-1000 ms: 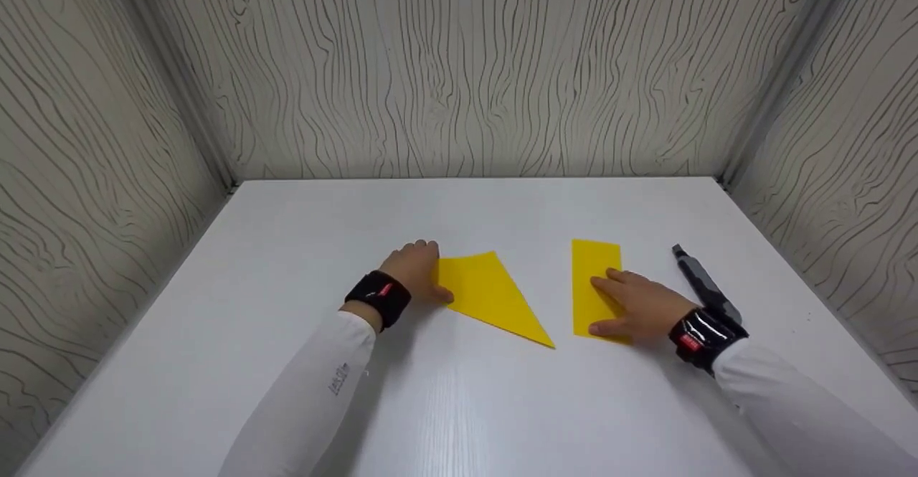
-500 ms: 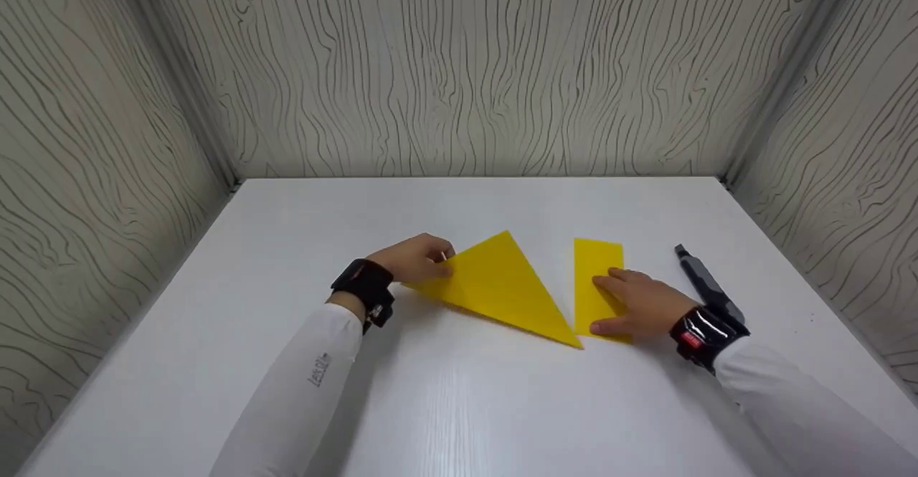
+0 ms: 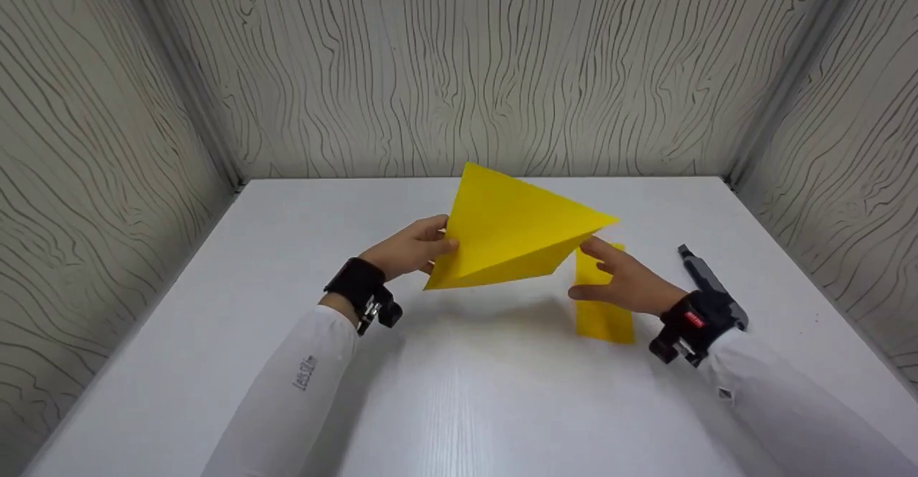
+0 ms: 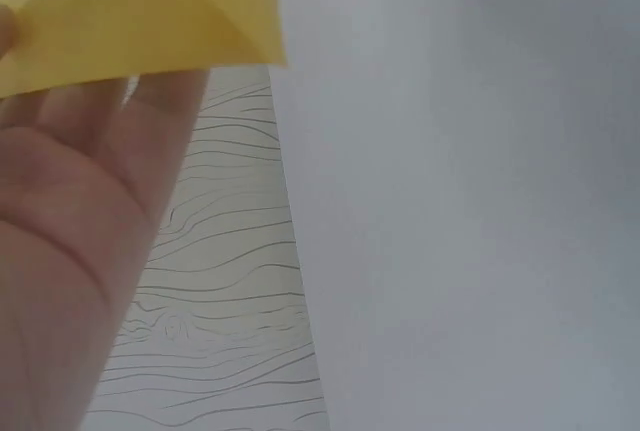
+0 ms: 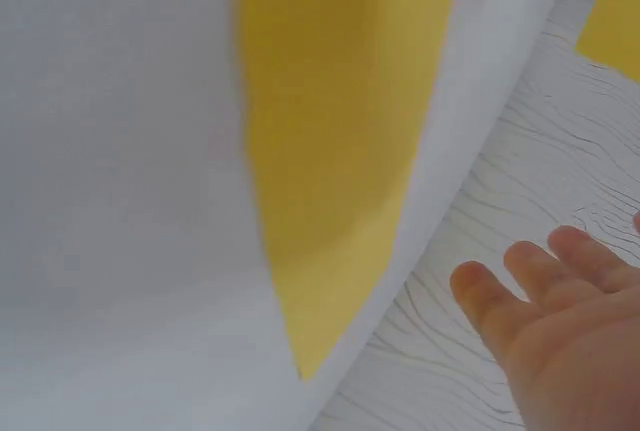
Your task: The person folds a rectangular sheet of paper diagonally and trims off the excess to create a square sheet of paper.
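Note:
My left hand [image 3: 409, 249] pinches the left edge of a folded sheet of yellow paper [image 3: 516, 219], raised off the table and tilted, its fold gaping slightly along the lower side. In the left wrist view, fingers pass behind the paper [image 4: 140, 11]. My right hand [image 3: 631, 283] hovers with spread fingers by the sheet's right corner; from the head view I cannot tell whether a fingertip touches it. Below that hand a yellow paper strip [image 3: 606, 325] lies flat, partly covered. The right wrist view shows the strip [image 5: 330, 131] apart from the fingers [image 5: 485, 301].
A black and grey tool resembling a utility knife [image 3: 706, 280] lies right of the strip, partly behind the right wrist strap [image 3: 699, 326]. The white table [image 3: 459, 391] meets wood-patterned walls [image 3: 459, 68] at the back and sides.
My left hand has picked up the folded yellow paper and turned it, its pointed corner swinging up and right. My right hand has lifted off the strip, which stays put.

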